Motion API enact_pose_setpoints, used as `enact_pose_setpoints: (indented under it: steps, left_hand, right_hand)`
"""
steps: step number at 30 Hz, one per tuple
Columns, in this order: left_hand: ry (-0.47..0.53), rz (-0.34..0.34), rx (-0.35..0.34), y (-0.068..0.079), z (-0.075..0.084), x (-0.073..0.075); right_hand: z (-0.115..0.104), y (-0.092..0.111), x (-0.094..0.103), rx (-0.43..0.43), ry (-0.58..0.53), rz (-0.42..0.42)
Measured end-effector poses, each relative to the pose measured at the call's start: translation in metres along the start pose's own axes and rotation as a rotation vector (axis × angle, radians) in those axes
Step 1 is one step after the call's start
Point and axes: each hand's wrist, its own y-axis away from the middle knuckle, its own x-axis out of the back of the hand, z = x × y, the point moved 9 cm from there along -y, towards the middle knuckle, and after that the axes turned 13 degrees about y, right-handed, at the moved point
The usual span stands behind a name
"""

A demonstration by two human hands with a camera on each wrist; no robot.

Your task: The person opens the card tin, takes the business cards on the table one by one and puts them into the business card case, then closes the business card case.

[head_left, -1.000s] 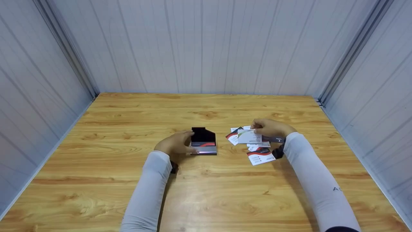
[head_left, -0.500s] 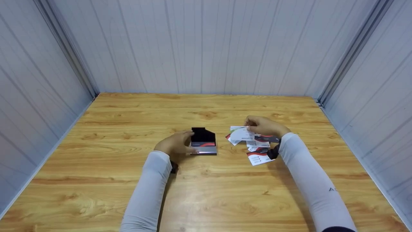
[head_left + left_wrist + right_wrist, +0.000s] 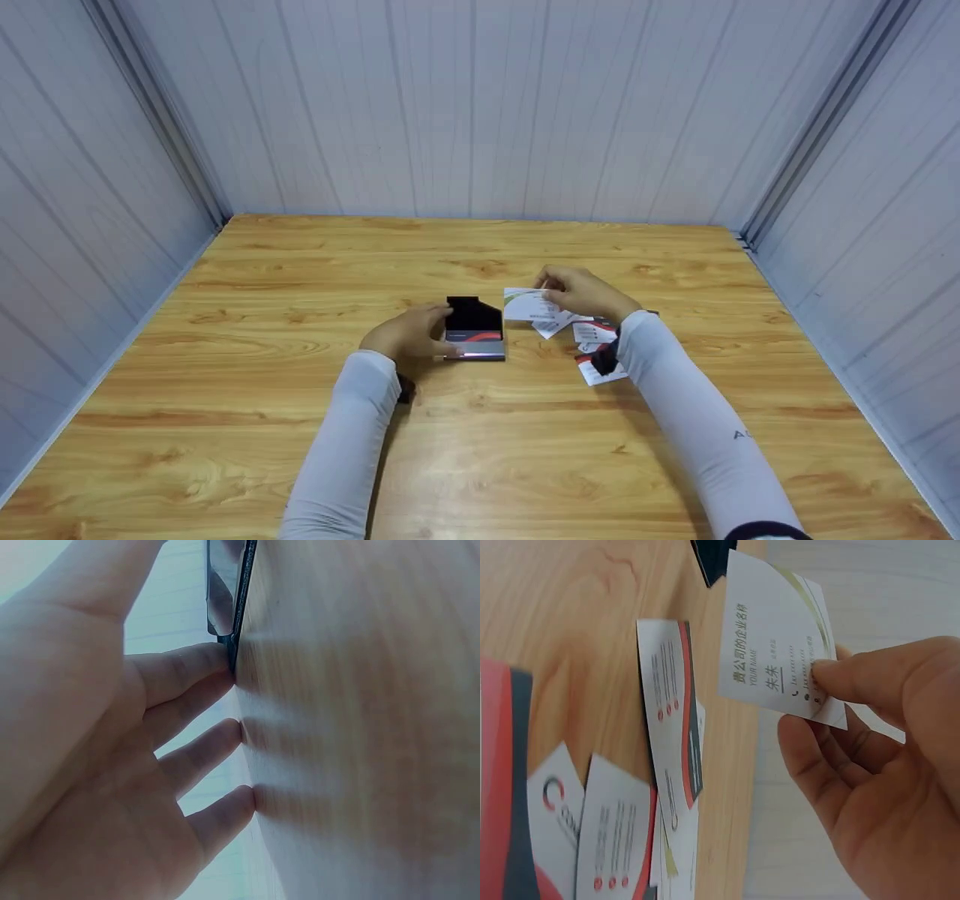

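A small card case (image 3: 474, 349) stands on the table with its black lid (image 3: 463, 313) raised and a red-and-dark card (image 3: 480, 335) inside. My left hand (image 3: 409, 331) is at its left side, the thumb resting on the silver front and a finger at the lid's edge. In the left wrist view, its spread, fairly straight fingers (image 3: 199, 757) reach the case's corner and the tabletop. My right hand (image 3: 592, 294) pinches a white business card (image 3: 765, 637) with a green curve between thumb and fingers, raised just right of the case.
Several loose business cards (image 3: 594, 330) lie overlapping under and beside my right forearm, partly hidden by it. The wooden tabletop (image 3: 480, 450) is bounded by a panelled wall (image 3: 480, 112) at the back and walls at both sides.
My right hand has moved left with the white business card, from over the loose cards to beside the case. The left hand and the case have stayed put.
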Motion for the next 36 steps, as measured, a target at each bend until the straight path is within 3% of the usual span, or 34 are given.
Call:
enact_pose_setpoints:
  steps: [24,31,36]
  left_hand:
    - [-0.050,-0.019,-0.003,-0.005,0.002,-0.001]
    - [-0.033,-0.011,-0.047,-0.004,0.007,0.000]
    - [-0.021,0.002,-0.040,-0.002,0.006,0.001]
  right_hand:
    - [-0.057,-0.032,-0.027,0.201,0.052,0.176]
    - [-0.066,-0.033,-0.031,0.223,0.006,0.184]
    - [-0.067,-0.036,-0.035,0.221,0.003,0.176]
